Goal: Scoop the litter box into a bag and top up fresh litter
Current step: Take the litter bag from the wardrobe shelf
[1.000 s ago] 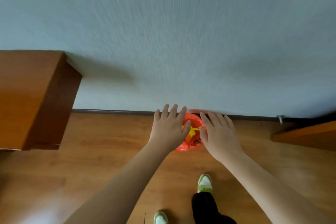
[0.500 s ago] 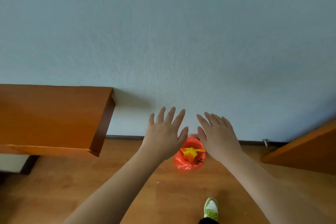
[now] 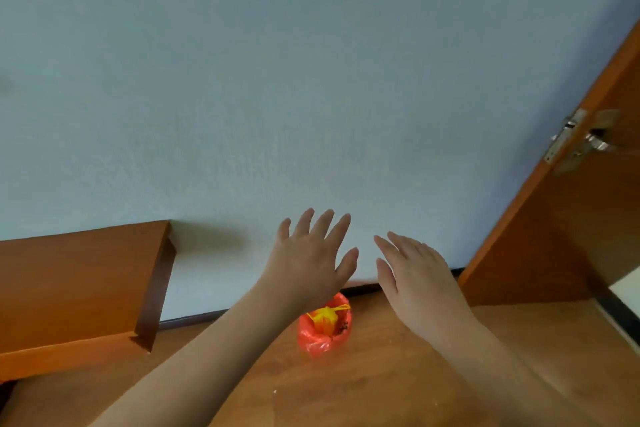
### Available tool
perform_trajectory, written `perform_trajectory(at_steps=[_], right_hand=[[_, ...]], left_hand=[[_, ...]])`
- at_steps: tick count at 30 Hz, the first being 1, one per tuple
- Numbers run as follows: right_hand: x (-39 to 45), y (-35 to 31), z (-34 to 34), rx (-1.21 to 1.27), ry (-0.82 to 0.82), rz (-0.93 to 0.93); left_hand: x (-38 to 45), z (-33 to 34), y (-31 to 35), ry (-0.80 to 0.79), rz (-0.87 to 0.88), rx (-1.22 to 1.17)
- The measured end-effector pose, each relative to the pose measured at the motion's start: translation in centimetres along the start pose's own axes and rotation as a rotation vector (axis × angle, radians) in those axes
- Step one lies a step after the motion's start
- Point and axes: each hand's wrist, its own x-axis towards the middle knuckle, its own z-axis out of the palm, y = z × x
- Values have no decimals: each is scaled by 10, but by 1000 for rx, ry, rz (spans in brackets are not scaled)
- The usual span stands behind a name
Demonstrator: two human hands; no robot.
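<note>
Down on the wooden floor [image 3: 398, 374], a tied orange bag [image 3: 323, 331] with yellow drawstrings sits beside the baseboard. Both the left hand [image 3: 311, 263] and the right hand [image 3: 415, 274] hover above it, fingers spread, holding nothing.

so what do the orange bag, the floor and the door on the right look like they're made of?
Orange bag: thin glossy plastic film, going by the crinkles and highlights; yellow tie at the neck.
Floor: wood or wood-look laminate, smooth satin sheen; which one is unclear.
Door: orange-brown wood or veneer, with shiny metal latch hardware.
</note>
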Motion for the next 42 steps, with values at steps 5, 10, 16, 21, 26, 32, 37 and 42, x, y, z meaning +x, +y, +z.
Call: perform_trajectory(at_steps=[5, 10, 16, 21, 26, 32, 37, 42], right_hand=[[-59, 65, -23, -2, 67, 165], [-136, 130, -53, -2, 108, 328], [-244, 209, -78, -36, 188, 551], [-323, 261, -92, -71, 227, 721], [-383, 297, -98, -114, 264, 896], [-424, 340, -101, -144, 273, 1072], [-437, 373, -105, -178, 258, 1270], [-452, 388, -110, -220, 269, 1431]], left_hand=[[13, -21, 87, 38, 190, 17], [9, -37, 195, 49, 351, -22], [-9, -42, 325, 62, 522, -85], [-24, -38, 418, 75, 659, -109], [-32, -31, 500, 83, 862, -86], [-12, -23, 581, 68, 1061, -86], [15, -23, 634, 23, 1217, -105], [30, -23, 684, 21, 1363, -130]])
